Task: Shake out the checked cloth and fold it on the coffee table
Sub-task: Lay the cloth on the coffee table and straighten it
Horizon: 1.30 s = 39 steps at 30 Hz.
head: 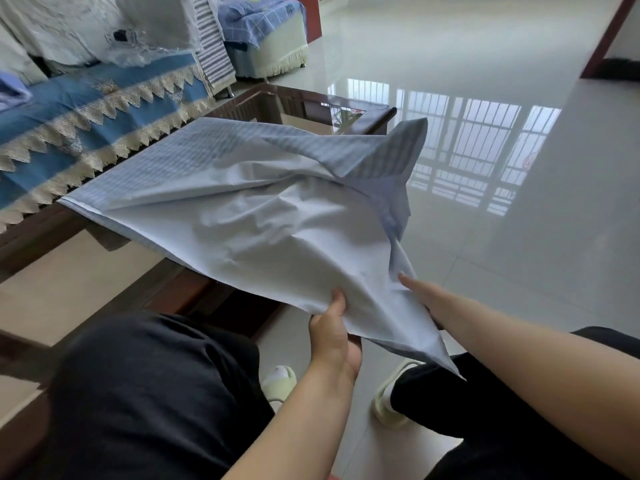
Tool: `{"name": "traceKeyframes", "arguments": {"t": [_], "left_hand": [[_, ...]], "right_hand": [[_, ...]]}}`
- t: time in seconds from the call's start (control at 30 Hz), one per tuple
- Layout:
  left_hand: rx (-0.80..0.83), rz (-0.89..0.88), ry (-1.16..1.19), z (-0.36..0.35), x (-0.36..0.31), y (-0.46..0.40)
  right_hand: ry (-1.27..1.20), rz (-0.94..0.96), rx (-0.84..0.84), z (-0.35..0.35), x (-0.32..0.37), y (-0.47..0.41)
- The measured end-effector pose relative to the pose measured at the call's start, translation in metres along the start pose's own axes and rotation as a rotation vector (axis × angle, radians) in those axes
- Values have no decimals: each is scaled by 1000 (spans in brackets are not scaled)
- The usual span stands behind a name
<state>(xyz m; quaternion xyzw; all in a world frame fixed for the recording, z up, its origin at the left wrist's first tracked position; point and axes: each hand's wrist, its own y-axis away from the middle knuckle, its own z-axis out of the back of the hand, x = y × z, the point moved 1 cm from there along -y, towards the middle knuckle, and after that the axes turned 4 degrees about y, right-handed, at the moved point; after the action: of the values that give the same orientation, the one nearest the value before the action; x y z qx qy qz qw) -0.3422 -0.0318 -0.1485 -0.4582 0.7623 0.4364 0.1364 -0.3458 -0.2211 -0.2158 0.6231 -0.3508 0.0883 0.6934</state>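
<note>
The pale blue checked cloth (263, 209) is spread in the air over the near end of the dark wooden coffee table (363, 114), its far right corner flipped up. My left hand (334, 336) grips the cloth's near edge, thumb on top. My right hand (420, 294) holds the near right corner, with most of its fingers hidden under the fabric. A loose pointed corner hangs down toward my right knee.
A blue runner with cream lace trim (86, 119) covers the table's left part. Behind stand a striped cushion (213, 46) and a blue checked stool (273, 36). Glossy tiled floor (485, 237) lies to the right. My dark-trousered knees and pale slippers (391, 400) are below.
</note>
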Motion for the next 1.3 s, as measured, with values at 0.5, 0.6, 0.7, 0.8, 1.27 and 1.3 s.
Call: {"name": "traceKeyframes", "arguments": {"t": [0.5, 0.6, 0.7, 0.8, 1.27, 1.3], "left_hand": [[234, 329, -36, 18, 15, 0], [234, 356, -90, 20, 13, -4], [266, 388, -155, 24, 9, -12], [312, 429, -200, 31, 10, -20], [-610, 31, -562, 66, 41, -57], [-658, -27, -686, 64, 37, -57]], "right_hand": [[341, 102, -267, 31, 52, -30], [252, 249, -222, 31, 77, -54], [22, 382, -170, 18, 103, -65], [-22, 269, -176, 17, 108, -95], [-87, 582, -444, 96, 115, -73], [-58, 613, -429, 106, 121, -65]]}}
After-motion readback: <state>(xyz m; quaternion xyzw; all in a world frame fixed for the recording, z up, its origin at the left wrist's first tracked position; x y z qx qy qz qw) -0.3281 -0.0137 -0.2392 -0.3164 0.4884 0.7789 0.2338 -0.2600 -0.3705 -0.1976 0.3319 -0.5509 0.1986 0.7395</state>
